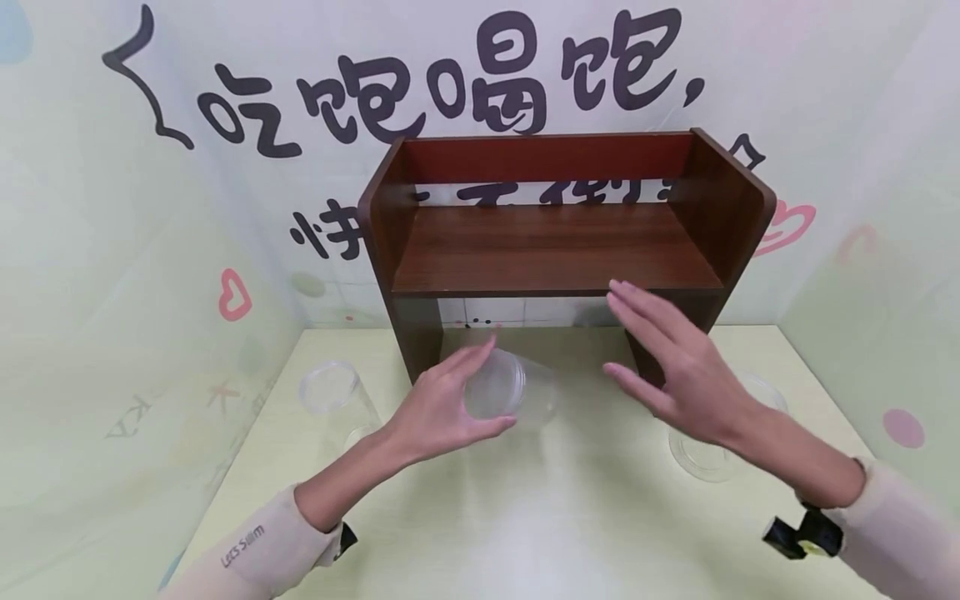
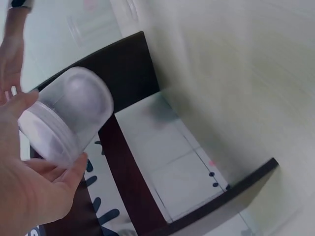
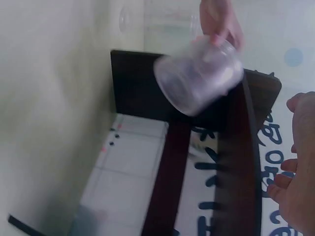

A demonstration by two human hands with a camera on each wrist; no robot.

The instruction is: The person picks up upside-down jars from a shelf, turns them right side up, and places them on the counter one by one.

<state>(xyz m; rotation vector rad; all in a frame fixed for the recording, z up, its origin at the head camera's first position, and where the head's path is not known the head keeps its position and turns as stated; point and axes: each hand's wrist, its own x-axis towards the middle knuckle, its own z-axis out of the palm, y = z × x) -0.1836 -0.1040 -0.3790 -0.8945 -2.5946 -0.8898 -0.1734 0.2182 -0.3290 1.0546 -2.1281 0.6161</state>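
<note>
My left hand [image 1: 438,412] grips a clear plastic jar [image 1: 538,392] round its lid end, thumb on one side and fingers on the other. The jar is tipped on its side in the air, its base pointing right, in front of the shelf's lower opening. In the left wrist view the whitish lid [image 2: 44,135] lies against my palm. Apart from the jar, my right hand [image 1: 686,379] hovers before the shelf's right side, fingers extended and holding nothing. The right wrist view shows the jar [image 3: 197,78] blurred, with the left hand at its lid end.
A dark brown two-tier wooden shelf [image 1: 555,246] stands at the back of the pale table [image 1: 525,533]. One clear jar [image 1: 333,396] stands left of it. Another clear container [image 1: 701,457] is at the right, partly behind my right forearm. Printed cloth walls enclose the back and sides.
</note>
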